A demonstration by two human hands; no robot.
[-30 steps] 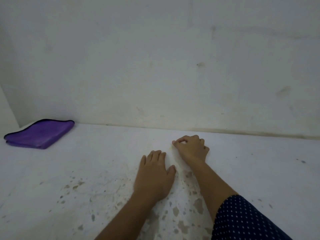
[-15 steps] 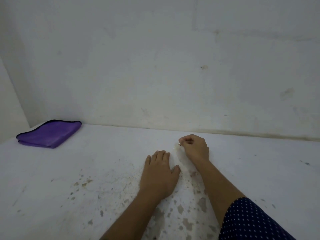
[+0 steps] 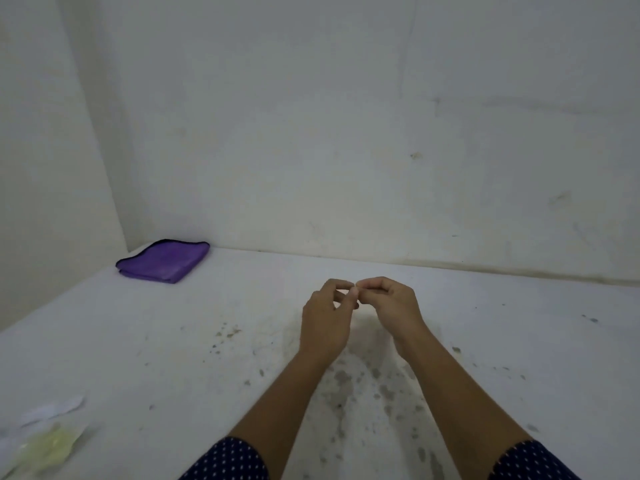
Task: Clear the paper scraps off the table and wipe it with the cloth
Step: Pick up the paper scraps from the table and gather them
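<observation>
Purple cloth (image 3: 164,261), folded, dark-edged, lies at far left corner of bench (image 3: 519,323). White and pale-green paper scraps (image 3: 52,441) blurred at near left edge. We see left grip (image 3: 325,317) and right grip (image 3: 394,306) curled, fingertips meeting above bench; whether they pinch anything, we cannot tell.

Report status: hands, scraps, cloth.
Left hand and right hand raised, fingertips meeting; anything pinched too small to see. Paper scraps on table, near left. Purple cloth folded, far left corner. Nothing blocking either.

No readable text, no label or number — purple cloth (image 3: 162,261), table (image 3: 138,341), wall (image 3: 311,133) (all unlettered)
</observation>
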